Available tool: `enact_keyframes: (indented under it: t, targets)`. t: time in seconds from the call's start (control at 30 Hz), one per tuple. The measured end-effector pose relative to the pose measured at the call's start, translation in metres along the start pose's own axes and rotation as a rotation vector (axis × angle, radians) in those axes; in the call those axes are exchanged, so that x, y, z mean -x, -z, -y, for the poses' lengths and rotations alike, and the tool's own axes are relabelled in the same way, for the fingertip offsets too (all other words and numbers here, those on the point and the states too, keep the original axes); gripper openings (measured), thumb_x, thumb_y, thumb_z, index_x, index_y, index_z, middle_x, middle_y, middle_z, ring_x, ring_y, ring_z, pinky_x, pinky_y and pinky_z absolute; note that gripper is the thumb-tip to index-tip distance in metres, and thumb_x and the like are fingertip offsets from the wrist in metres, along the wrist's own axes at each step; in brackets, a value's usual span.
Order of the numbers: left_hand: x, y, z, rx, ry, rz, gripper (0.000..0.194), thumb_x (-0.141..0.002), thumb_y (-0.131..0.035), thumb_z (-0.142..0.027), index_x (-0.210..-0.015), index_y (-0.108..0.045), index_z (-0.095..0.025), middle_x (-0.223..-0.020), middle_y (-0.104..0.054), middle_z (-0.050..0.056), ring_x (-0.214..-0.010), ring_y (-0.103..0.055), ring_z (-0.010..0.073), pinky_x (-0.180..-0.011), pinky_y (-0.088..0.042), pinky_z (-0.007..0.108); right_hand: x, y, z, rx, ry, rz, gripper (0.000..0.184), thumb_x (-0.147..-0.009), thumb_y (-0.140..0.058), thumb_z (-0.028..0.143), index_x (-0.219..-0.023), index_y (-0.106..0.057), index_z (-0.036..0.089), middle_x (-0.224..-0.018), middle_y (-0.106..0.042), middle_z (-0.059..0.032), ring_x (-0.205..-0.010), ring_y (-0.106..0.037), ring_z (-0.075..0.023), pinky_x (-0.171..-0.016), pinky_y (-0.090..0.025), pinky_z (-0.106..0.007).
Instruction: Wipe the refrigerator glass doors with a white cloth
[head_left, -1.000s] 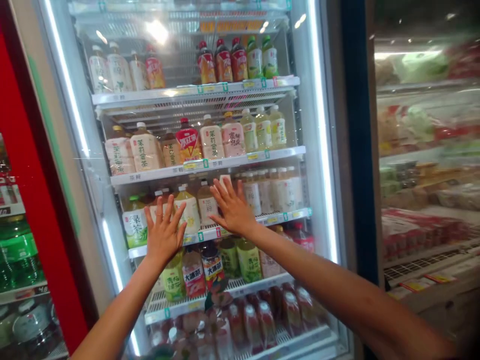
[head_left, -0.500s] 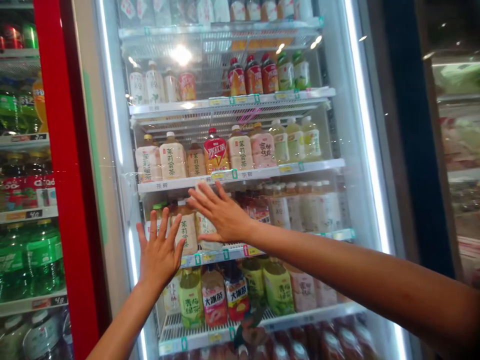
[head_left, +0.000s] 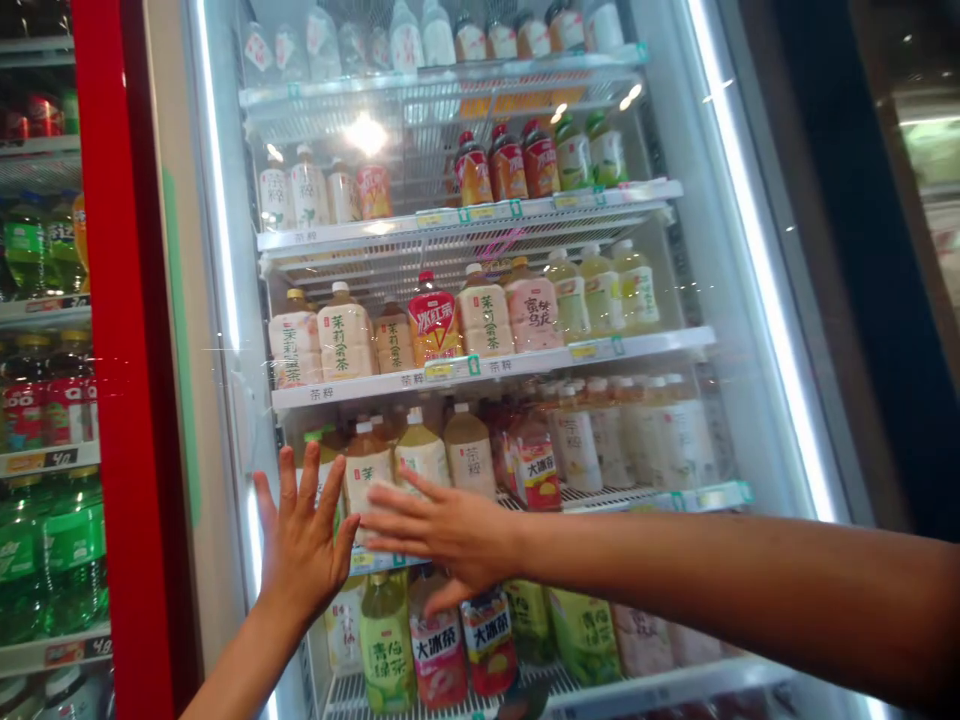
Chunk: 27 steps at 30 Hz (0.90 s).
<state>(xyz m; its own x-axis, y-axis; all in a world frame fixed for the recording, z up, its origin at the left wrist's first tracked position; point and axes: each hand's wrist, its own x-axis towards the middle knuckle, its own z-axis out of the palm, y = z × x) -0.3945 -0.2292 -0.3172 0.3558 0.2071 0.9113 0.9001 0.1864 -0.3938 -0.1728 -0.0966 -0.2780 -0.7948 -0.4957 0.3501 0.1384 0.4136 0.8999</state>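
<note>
Both my hands lie flat against the glass door (head_left: 712, 300) of a drinks fridge. My left hand (head_left: 300, 545) is open, fingers spread and pointing up, near the door's left edge. My right hand (head_left: 439, 535) is open too, its fingers stretched out leftward, almost touching the left hand. Behind the glass stand tea bottles (head_left: 420, 455) on the shelf at hand height. Neither hand holds anything.
A red frame (head_left: 124, 350) separates this fridge from a left cooler holding green soda bottles (head_left: 71, 560). White wire shelves (head_left: 487, 365) carry several rows of bottles. A dark door frame (head_left: 847, 300) stands on the right.
My right hand slid down and to the left across the glass, turning its fingers sideways. My left hand dropped lower. The view shifted left and the door appears pushed leftward.
</note>
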Motion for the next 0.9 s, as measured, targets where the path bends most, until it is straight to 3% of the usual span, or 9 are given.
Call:
enact_keyframes:
  t: [0.1, 0.23, 0.3, 0.43, 0.5, 0.63, 0.7, 0.83, 0.9]
  targets:
    - [-0.004, -0.004, -0.009, 0.053, -0.060, -0.013, 0.077, -0.100, -0.051, -0.033, -0.167, -0.012, -0.031, -0.178, 0.000, 0.002, -0.165, 0.005, 0.0286, -0.133, 0.008, 0.056, 0.027, -0.001, -0.007, -0.002, 0.068, -0.002, 0.092, -0.093, -0.043, 0.082, -0.163, -0.036, 0.023, -0.173, -0.031, 0.0002, -0.163, -0.017, -0.0282, -0.134, -0.015, -0.051]
    - [-0.022, -0.013, -0.025, 0.126, -0.081, -0.024, 0.072, -0.102, -0.046, -0.044, -0.166, -0.014, -0.037, -0.178, -0.003, -0.002, -0.165, 0.003, 0.0269, -0.133, 0.009, 0.055, 0.059, 0.016, -0.062, 0.027, -0.453, 0.010, 0.094, -0.097, -0.042, 0.078, -0.167, -0.024, 0.018, -0.176, -0.018, -0.0095, -0.164, -0.006, -0.0367, -0.130, -0.001, -0.068]
    - [-0.035, -0.019, -0.036, 0.138, -0.088, -0.027, 0.070, -0.102, -0.045, -0.045, -0.166, -0.015, -0.038, -0.178, -0.006, -0.002, -0.165, 0.001, 0.0276, -0.133, 0.009, 0.058, 0.084, 0.022, -0.063, 0.044, -0.563, 0.020, 0.099, -0.095, -0.041, 0.082, -0.167, -0.023, 0.017, -0.176, -0.016, -0.0115, -0.164, -0.002, -0.0397, -0.129, 0.003, -0.071]
    - [-0.064, -0.031, -0.066, 0.169, -0.120, -0.044, 0.068, -0.102, -0.045, -0.045, -0.165, -0.020, -0.041, -0.177, -0.012, -0.001, -0.164, -0.008, 0.0320, -0.132, 0.005, 0.062, 0.153, 0.023, -0.029, 0.028, -0.199, 0.079, 0.096, -0.093, -0.037, 0.085, -0.165, -0.031, 0.022, -0.176, -0.023, -0.0032, -0.164, -0.003, -0.0329, -0.133, 0.003, -0.059]
    - [-0.079, -0.037, -0.085, 0.174, -0.160, -0.055, 0.066, -0.103, -0.044, -0.042, -0.164, -0.020, -0.041, -0.177, -0.013, -0.003, -0.164, -0.010, 0.0329, -0.132, 0.003, 0.063, 0.187, 0.024, -0.031, 0.035, -0.176, 0.115, 0.093, -0.095, -0.038, 0.083, -0.166, -0.029, 0.023, -0.176, -0.023, -0.0019, -0.165, -0.002, -0.0303, -0.134, 0.004, -0.057]
    - [-0.108, -0.050, -0.130, 0.185, -0.257, -0.054, 0.067, -0.102, -0.045, -0.045, -0.165, -0.021, -0.040, -0.176, -0.014, -0.001, -0.164, -0.010, 0.0323, -0.133, 0.003, 0.063, 0.232, 0.031, -0.068, 0.072, -0.668, 0.130, 0.100, -0.095, -0.043, 0.080, -0.169, -0.015, 0.019, -0.177, -0.014, -0.0087, -0.164, 0.007, -0.0333, -0.131, 0.005, -0.067]
    - [-0.122, -0.058, -0.154, 0.205, -0.284, -0.055, 0.068, -0.102, -0.045, -0.048, -0.165, -0.022, -0.038, -0.176, -0.015, 0.001, -0.164, -0.009, 0.0316, -0.133, 0.004, 0.063, 0.243, 0.031, -0.071, 0.076, -0.807, 0.105, 0.105, -0.093, -0.044, 0.082, -0.169, -0.011, 0.017, -0.177, -0.011, -0.0111, -0.164, 0.010, -0.0351, -0.129, 0.006, -0.070]
    - [-0.146, -0.071, -0.191, 0.209, -0.331, -0.055, 0.068, -0.103, -0.042, -0.049, -0.166, -0.021, -0.034, -0.175, -0.020, 0.004, -0.164, -0.009, 0.0303, -0.133, 0.004, 0.063, 0.266, 0.031, -0.055, 0.008, -0.465, 0.129, 0.104, -0.093, -0.044, 0.082, -0.169, -0.014, 0.019, -0.177, -0.015, -0.0062, -0.165, 0.005, -0.0318, -0.133, 0.001, -0.063]
    - [-0.153, -0.076, -0.203, 0.205, -0.330, -0.053, 0.068, -0.103, -0.042, -0.048, -0.165, -0.022, -0.034, -0.174, -0.022, 0.005, -0.164, -0.009, 0.0309, -0.132, 0.004, 0.064, 0.286, 0.034, -0.067, 0.012, -0.426, 0.138, 0.103, -0.094, -0.044, 0.080, -0.169, -0.008, 0.019, -0.177, -0.016, -0.0055, -0.165, 0.002, -0.0303, -0.133, -0.002, -0.062]
